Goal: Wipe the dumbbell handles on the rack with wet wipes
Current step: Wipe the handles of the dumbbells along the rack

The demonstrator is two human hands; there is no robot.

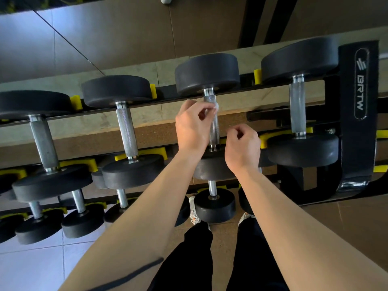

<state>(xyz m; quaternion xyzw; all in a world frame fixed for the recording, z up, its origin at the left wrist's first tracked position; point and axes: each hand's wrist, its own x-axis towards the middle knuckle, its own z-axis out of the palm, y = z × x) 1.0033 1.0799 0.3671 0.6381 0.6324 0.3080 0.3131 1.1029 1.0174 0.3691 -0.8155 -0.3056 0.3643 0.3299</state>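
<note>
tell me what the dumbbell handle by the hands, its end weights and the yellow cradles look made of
Handle: bare metal, likely steel; silvery, with a fine knurled crosshatch and bright glints.
End weights: probably rubber or urethane coated; matte black, dull soft sheen, rounded edges.
Yellow cradles: seemingly moulded plastic; uniform colour, smooth flat faces.

"BRTW", seemingly, beside a striped logo, on the rack's black end upright [359, 101].

Both bare forearms reach forward. The left hand [192, 127], left of the knurled silver dumbbell handle [215, 131], pinches a small white wet wipe [215, 106] at it; the right hand [243, 149], fingers curled and empty, hovers right of it
</note>
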